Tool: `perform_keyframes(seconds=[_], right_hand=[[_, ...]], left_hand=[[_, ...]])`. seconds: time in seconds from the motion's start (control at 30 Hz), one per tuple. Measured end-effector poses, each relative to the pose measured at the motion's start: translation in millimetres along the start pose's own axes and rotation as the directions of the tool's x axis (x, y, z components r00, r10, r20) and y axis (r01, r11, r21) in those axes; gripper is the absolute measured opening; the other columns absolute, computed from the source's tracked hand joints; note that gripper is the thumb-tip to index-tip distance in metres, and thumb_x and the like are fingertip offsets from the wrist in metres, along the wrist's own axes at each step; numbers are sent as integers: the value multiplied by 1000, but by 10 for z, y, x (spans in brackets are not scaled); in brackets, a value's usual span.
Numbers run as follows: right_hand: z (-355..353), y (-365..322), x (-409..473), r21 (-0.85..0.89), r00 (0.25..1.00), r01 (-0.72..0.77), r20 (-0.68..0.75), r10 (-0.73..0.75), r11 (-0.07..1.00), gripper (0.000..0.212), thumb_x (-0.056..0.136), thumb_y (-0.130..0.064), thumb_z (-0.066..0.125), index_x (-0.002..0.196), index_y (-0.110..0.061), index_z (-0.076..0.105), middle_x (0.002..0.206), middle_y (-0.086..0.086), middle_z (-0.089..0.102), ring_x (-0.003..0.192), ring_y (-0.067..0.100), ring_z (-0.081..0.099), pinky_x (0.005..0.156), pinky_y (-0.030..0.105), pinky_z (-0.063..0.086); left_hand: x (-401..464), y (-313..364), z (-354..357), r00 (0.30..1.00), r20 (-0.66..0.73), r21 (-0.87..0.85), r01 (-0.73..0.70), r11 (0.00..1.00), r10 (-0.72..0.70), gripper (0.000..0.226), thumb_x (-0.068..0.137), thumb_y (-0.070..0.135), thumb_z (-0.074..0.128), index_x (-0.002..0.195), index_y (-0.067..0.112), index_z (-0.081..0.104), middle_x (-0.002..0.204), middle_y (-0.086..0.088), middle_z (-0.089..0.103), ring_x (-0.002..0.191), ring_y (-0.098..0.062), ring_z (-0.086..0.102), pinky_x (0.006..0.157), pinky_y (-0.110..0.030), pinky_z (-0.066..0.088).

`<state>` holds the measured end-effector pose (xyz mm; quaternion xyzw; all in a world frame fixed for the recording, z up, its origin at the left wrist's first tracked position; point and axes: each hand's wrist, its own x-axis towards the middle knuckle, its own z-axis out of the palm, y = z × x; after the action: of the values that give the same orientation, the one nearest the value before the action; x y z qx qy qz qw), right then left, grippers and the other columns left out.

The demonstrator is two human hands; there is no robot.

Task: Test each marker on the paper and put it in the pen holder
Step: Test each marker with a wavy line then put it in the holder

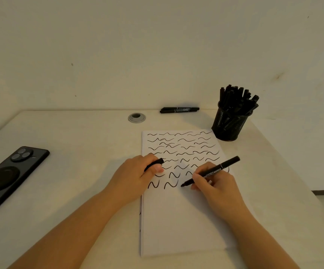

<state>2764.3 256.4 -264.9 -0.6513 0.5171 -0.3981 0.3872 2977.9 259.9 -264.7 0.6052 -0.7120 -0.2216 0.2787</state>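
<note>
A white sheet of paper [180, 220] lies on the table, its upper half covered in black wavy test strokes. My right hand [213, 183] grips an uncapped black marker [223, 166] with its tip down on the paper, just right of the bottom row of strokes. My left hand [135, 175] rests on the paper's left edge and holds the marker's black cap [156, 163]. A black mesh pen holder [230, 125] stands beyond the paper's top right corner, filled with several black markers. Capped black markers [179, 109], lying close together, rest at the table's far edge.
A black phone [7, 177] lies face down at the left of the table. A round grey cable grommet [136, 117] sits near the far edge. The wall stands right behind the table, and the table's right edge runs close past the pen holder.
</note>
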Motion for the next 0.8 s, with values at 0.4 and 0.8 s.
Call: perform_keyframes(seconds=[0.4, 0.8], right_hand=[[-61, 80, 27, -1, 969, -45, -241, 43, 999, 15, 81, -22, 57, 69, -31, 57, 61, -9, 67, 60, 3, 59, 54, 10, 41], [-157, -41, -12, 631, 1000, -30, 17, 24, 775, 15, 79, -19, 59, 67, -21, 68, 58, 5, 62, 53, 14, 52, 48, 19, 41]], left_hand=[[-30, 40, 16, 999, -33, 33, -34, 999, 35, 19, 93, 38, 44, 95, 28, 60, 83, 1, 65, 69, -8, 53, 64, -31, 45], [-100, 204, 68, 980, -13, 3, -197, 980, 197, 12, 90, 27, 53, 95, 23, 64, 69, 26, 52, 71, 12, 49, 62, -2, 33]])
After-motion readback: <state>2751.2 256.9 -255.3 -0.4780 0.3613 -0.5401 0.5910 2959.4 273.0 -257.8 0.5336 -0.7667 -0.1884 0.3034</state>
